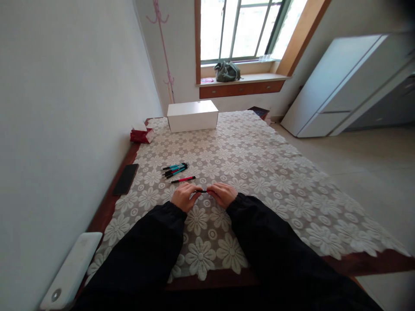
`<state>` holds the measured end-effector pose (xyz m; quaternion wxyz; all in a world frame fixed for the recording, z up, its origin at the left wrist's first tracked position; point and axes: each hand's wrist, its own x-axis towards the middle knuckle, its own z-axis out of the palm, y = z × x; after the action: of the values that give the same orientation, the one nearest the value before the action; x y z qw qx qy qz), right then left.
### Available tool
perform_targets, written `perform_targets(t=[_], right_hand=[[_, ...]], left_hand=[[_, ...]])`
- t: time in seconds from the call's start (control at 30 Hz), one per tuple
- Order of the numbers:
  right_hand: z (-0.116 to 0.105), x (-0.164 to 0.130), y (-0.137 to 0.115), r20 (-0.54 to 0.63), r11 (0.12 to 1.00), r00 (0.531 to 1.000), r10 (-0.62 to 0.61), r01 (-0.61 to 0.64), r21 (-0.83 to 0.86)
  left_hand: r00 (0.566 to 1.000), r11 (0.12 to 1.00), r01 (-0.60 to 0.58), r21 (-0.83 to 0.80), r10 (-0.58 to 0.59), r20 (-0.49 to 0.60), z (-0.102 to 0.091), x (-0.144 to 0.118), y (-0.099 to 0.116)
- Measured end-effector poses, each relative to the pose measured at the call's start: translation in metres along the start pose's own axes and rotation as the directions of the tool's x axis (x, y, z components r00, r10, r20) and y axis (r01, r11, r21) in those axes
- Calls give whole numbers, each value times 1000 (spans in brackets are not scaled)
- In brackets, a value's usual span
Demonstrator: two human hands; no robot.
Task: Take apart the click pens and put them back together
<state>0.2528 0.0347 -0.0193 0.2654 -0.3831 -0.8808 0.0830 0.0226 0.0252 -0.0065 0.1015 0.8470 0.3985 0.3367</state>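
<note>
A dark pen is held level between my two hands, just above the flowered tablecloth. My left hand pinches one end, and my right hand pinches the other. Only the short middle stretch of the pen shows; the fingers cover both ends. Just beyond my left hand lies a single red and black pen. Farther off, several blue, black and red pens rest in a loose bunch.
Along the left table edge lie a black phone and a red tissue packet. A white box stands at the far end. A white device sits at the near left corner, beside the wall.
</note>
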Motion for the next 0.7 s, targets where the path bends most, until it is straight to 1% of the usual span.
perform_targets(t=[0.23,0.37,0.5,0.7], right_hand=[[2,-1,-1,31,991,991,129,-129,-22],[1,-1,0,52,994,993,102,-100,-35],[-1,0,0,39,992,992,123,-122,-37],[-1,-1,0,40,993,993,109,-107,-51]], left_hand=[[1000,1000,24,16,-24,-5,0,0,0],[999,999,43,6,-43,-3,0,-1,0],[996,996,84,-4,-84,-8,-1,-1,1],[995,995,96,-34,-95,12,0,-1,-2]])
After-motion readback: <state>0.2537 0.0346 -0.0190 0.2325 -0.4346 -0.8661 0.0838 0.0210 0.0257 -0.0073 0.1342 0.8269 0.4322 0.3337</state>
